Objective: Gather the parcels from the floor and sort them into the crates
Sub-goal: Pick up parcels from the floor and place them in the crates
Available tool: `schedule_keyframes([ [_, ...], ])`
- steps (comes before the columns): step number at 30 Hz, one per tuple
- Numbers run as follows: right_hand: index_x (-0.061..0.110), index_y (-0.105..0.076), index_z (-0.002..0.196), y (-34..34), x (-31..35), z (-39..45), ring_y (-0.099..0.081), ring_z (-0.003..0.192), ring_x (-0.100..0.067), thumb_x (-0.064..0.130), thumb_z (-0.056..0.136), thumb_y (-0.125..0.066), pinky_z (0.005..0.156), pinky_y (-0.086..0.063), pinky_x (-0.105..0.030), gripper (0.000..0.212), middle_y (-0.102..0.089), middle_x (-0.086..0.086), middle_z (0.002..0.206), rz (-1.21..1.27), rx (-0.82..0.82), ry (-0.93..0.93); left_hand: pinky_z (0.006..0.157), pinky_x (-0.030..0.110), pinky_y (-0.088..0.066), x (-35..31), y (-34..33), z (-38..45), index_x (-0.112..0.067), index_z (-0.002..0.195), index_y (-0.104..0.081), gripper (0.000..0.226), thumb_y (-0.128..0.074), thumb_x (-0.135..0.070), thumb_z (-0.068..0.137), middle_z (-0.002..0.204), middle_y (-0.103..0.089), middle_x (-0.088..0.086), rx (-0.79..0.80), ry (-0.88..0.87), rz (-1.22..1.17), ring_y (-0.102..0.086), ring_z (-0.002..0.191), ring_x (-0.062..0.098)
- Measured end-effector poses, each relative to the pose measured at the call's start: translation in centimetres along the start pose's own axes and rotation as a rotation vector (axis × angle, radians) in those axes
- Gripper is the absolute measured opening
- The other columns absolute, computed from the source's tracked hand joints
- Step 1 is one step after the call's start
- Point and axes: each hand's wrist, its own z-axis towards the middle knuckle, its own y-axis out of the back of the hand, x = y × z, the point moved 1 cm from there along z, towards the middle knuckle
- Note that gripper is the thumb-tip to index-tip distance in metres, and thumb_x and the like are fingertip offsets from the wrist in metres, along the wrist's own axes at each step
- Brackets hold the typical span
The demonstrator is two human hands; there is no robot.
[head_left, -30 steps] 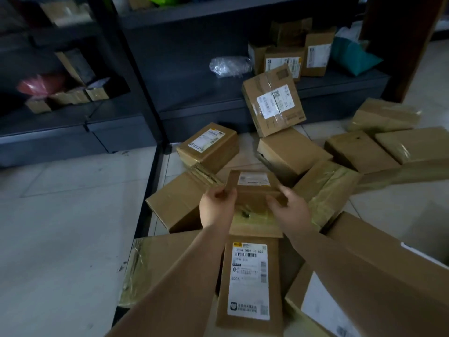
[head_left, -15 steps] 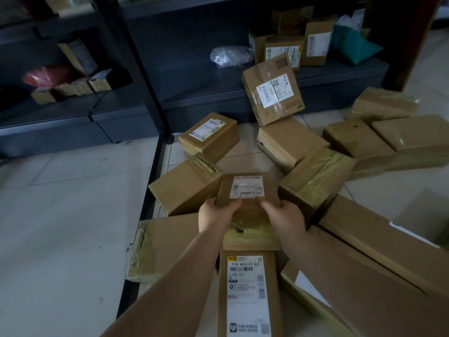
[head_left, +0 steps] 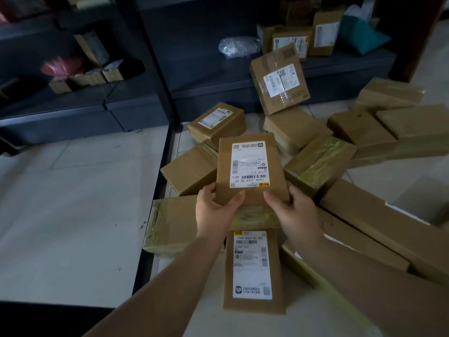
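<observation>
- Floor (head_left: 73, 203): pale tile, carrying a loose heap of brown cardboard parcels in the right half of the view, near the foot of the shelving.
- Shelving (head_left: 243, 93): dark metal, along the far edge of the floor; several small boxes, a clear plastic bag (head_left: 237, 46) and a teal bag (head_left: 362, 36) on the lower shelf at right.
- Long carton (head_left: 388, 229): lying flat on the floor at lower right, just beside the right forearm.
- Taped parcel (head_left: 170, 222): flat on the floor at the left edge of the heap, partly hidden under the left wrist.
- Leaning parcel (head_left: 279, 79): tilted on edge against the front of the shelf, white label facing out, lower end resting on another box.
- Flat parcel (head_left: 252, 271): lying between the two forearms, label up.
- Held parcel (head_left: 251, 169): small, flat, lifted above the heap, tilted with white label facing the camera and reading upside down; near end gripped from both sides.
- Left hand (head_left: 216, 210): closed on the near left corner of the held parcel, thumb on top, fingers underneath.
- Right hand (head_left: 294, 212): closed on the near right corner likewise, thumb lying across the top face.
</observation>
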Motion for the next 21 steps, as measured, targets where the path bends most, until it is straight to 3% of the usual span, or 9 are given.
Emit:
schedule_keyframes([
  [2,0.040,-0.062,0.089,0.3,-0.4,-1.5,-0.065,0.081,0.005,0.025,0.082,-0.069,0.065,-0.051,-0.011,0.018,-0.070,0.022,0.085,-0.005,-0.005,-0.002,0.081,0.034,-0.056,0.8,0.5,-1.1,-0.015,0.115,-0.055,0.061,-0.082,-0.036,0.065,0.110,-0.062,0.002,-0.028,-0.037,0.013,-0.063,0.097,0.016],
  [5,0.035,-0.059,0.088,1.2,-1.7,-3.8,-0.065,0.080,0.002,0.036,0.084,-0.064,0.059,-0.048,-0.010,0.006,-0.069,0.014,0.087,-0.017,-0.025,-0.103,0.060,0.010,-0.048,2.4,1.6,-2.5,-0.024,0.090,-0.058,0.017,-0.068,-0.033,0.080,0.093,-0.062,-0.002,-0.036,-0.044,0.060,-0.060,0.083,0.011],
  [7,0.027,-0.059,0.089,1.6,-2.2,-3.8,-0.065,0.081,-0.006,0.044,0.088,-0.055,0.062,-0.046,-0.016,0.018,-0.066,0.008,0.085,-0.006,-0.034,-0.167,0.061,0.016,-0.049,2.8,2.5,-2.3,-0.025,0.079,-0.059,0.019,-0.054,-0.041,0.088,0.082,-0.063,-0.002,-0.027,0.004,0.046,-0.060,0.077,0.016],
  [9,0.022,-0.060,0.101,1.5,-2.5,-2.7,-0.063,0.087,-0.011,0.044,0.092,-0.049,0.065,-0.045,-0.022,0.026,-0.065,0.005,0.091,0.061,0.002,-0.266,0.070,0.030,-0.052,2.7,2.6,-1.5,-0.027,0.079,-0.061,0.027,-0.049,-0.049,0.089,0.085,-0.065,0.001,0.015,0.129,-0.026,-0.063,0.080,0.018],
  [12,0.028,-0.054,0.119,0.8,-2.9,-1.9,-0.062,0.099,-0.016,0.034,0.094,-0.051,0.081,-0.051,-0.033,0.026,-0.064,0.002,0.109,0.109,0.151,-0.375,0.077,0.038,-0.052,2.6,1.5,-1.0,-0.025,0.082,-0.060,0.023,-0.049,-0.042,0.091,0.094,-0.064,0.005,0.099,0.305,-0.054,-0.063,0.086,0.022],
  [14,0.024,-0.054,0.122,0.4,-3.0,-2.0,-0.060,0.103,-0.019,0.043,0.091,-0.052,0.094,-0.048,-0.042,0.037,-0.063,0.000,0.111,0.072,0.134,-0.403,0.076,0.037,-0.051,2.9,1.4,-1.5,-0.020,0.079,-0.060,0.023,-0.047,-0.036,0.091,0.087,-0.060,0.005,0.054,0.372,-0.082,-0.061,0.082,0.023],
  [16,0.021,-0.053,0.119,0.1,-2.1,-2.0,-0.061,0.100,-0.016,0.051,0.086,-0.055,0.093,-0.048,-0.039,0.044,-0.063,0.001,0.107,0.033,0.088,-0.351,0.070,0.034,-0.049,3.0,1.6,-2.0,-0.018,0.077,-0.057,0.020,-0.047,-0.030,0.090,0.079,-0.054,0.004,0.017,0.375,-0.154,-0.057,0.075,0.020],
  [21,0.024,-0.048,0.085,0.0,1.4,-2.6,-0.060,0.087,-0.015,0.053,0.087,-0.053,0.074,-0.048,-0.030,0.029,-0.060,0.000,0.095,0.004,-0.028,-0.252,0.072,0.037,-0.045,0.5,2.7,-4.0,-0.018,0.073,-0.056,0.015,-0.050,-0.021,0.086,0.076,-0.053,0.002,-0.074,0.269,-0.283,-0.051,0.079,0.022],
])
